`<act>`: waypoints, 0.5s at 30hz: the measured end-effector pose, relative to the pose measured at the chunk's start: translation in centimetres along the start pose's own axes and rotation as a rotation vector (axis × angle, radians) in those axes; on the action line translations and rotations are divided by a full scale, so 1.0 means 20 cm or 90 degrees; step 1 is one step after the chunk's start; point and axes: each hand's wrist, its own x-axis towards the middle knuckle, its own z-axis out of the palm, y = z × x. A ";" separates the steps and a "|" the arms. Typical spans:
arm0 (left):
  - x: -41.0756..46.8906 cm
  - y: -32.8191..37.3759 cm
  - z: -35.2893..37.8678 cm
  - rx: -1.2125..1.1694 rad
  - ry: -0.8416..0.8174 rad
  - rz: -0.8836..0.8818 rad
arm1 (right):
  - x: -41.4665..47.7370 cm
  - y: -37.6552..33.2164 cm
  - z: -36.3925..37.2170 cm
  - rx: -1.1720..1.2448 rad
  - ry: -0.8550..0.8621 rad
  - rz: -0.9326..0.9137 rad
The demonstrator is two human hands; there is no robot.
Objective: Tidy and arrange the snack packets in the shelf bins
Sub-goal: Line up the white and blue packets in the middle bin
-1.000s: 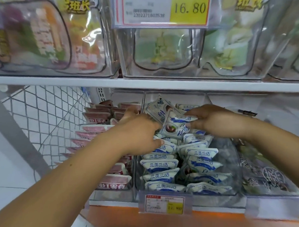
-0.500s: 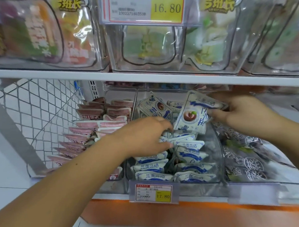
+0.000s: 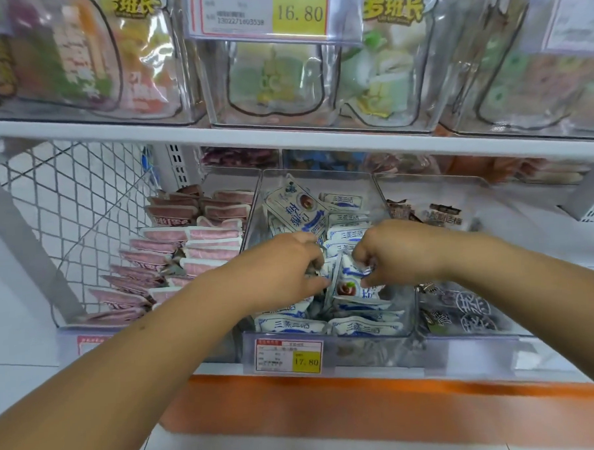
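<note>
Right hand (image 3: 402,254): pinches the top edge of a blue-and-white packet (image 3: 349,285), holding it upright and face-forward, apparently to slot it into the row.
Left hand (image 3: 280,269): fingers curled against the standing packets just beside it, seemingly parting a gap; whether it grips one cannot be told.
Middle bin (image 3: 317,172): clear-walled, with packets filed on edge in two rows so their labels read from the aisle.
Loose end: a tilted packet (image 3: 298,204) at the back, not yet squared.
Left neighbour: pink packets (image 3: 194,234).

Yellow 16.80 price tag (image 3: 299,12), 17.80 tag (image 3: 289,357), wire mesh panel (image 3: 70,207), orange base strip (image 3: 330,403)
</note>
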 end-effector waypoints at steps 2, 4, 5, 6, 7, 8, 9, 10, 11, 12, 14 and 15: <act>0.00 -0.02 -0.02 0.005 -0.007 -0.005 | 0.01 0.00 -0.01 0.030 -0.032 0.007; 0.00 -0.03 -0.03 0.008 -0.029 -0.012 | 0.00 0.00 -0.03 0.070 -0.067 0.018; 0.01 -0.03 -0.04 0.005 -0.042 -0.020 | -0.01 0.00 -0.05 0.084 -0.082 0.021; 0.02 -0.03 -0.05 -0.003 -0.056 -0.037 | -0.02 0.00 -0.05 0.089 -0.092 0.017; 0.03 -0.03 -0.06 -0.005 -0.070 -0.057 | -0.02 -0.01 -0.06 0.081 -0.100 0.015; 0.05 -0.04 -0.08 0.020 -0.078 -0.069 | -0.01 -0.01 -0.06 0.062 -0.110 0.013; 0.07 -0.04 -0.10 0.081 -0.078 -0.072 | 0.00 -0.03 -0.05 0.028 -0.115 0.010; 0.09 -0.05 -0.13 0.150 -0.075 -0.067 | 0.02 -0.05 -0.03 -0.009 -0.115 0.005; 0.11 -0.06 -0.16 0.202 -0.080 -0.061 | 0.03 -0.06 -0.01 -0.041 -0.118 0.003; 0.11 -0.08 -0.18 0.224 -0.097 -0.058 | 0.04 -0.07 0.00 -0.062 -0.131 0.004; 0.10 -0.13 -0.19 0.235 -0.136 -0.042 | 0.03 -0.06 -0.03 -0.066 -0.188 0.015; 0.08 -0.16 -0.19 0.243 -0.146 -0.027 | 0.01 -0.04 -0.07 -0.032 -0.213 0.024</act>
